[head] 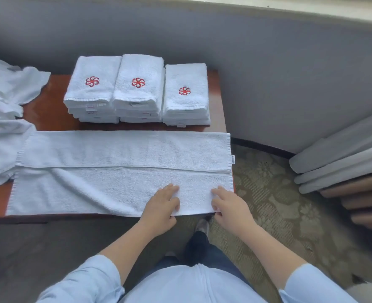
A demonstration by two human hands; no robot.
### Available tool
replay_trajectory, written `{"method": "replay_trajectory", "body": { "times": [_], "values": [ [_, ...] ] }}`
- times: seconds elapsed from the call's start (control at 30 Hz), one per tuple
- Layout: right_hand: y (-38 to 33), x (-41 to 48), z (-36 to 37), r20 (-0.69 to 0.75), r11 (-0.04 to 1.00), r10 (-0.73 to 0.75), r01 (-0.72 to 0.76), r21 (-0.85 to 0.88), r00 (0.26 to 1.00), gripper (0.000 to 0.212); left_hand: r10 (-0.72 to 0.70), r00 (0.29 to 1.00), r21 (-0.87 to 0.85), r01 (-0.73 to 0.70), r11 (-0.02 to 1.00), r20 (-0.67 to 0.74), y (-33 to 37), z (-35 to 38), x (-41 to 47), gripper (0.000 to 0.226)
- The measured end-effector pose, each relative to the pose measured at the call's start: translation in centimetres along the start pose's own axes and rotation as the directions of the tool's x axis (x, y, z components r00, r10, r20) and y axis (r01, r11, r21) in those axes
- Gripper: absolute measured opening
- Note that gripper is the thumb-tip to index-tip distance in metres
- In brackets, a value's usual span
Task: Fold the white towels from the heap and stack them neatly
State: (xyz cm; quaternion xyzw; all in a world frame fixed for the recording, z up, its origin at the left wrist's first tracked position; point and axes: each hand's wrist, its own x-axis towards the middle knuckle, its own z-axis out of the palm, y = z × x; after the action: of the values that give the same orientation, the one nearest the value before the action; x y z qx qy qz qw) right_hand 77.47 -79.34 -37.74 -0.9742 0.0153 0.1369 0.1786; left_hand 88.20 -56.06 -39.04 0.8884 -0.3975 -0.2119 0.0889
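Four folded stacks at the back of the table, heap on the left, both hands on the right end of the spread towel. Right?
Wrong count: the head view shows three folded stacks, not four. Rest holds: heap on the left, left hand and right hand on the right end of the spread towel.

White towel [119, 171] lies lengthwise-folded before 3 folded stacks [138, 88], heap [3, 119] left.
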Motion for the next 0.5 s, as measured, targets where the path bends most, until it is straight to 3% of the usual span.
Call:
{"method": "replay_trajectory", "body": {
  "times": [0.23,0.4,0.5],
  "values": [
    [-0.6,-2.3,-0.7,-0.125,0.935,0.332,-0.309,0.174,0.935,0.009,0.014,1.000,-0.039,-0.014,0.999,-0.002,0.9,-0.9,-1.2,0.015],
    [-1.6,-1.5,-1.9,-0.207,0.879,0.436,-0.365,0.308,0.876,0.012,-0.177,0.981,-0.130,0.166,0.977,-0.078,1.2,-3.1,-0.5,0.014],
    [-1.6,0.2,-3.4,-0.241,0.839,0.487,-0.373,0.397,0.840,0.014,-0.217,0.960,-0.144,0.193,0.971,-0.177,1.0,-4.7,1.0,0.017]
  ]
}}
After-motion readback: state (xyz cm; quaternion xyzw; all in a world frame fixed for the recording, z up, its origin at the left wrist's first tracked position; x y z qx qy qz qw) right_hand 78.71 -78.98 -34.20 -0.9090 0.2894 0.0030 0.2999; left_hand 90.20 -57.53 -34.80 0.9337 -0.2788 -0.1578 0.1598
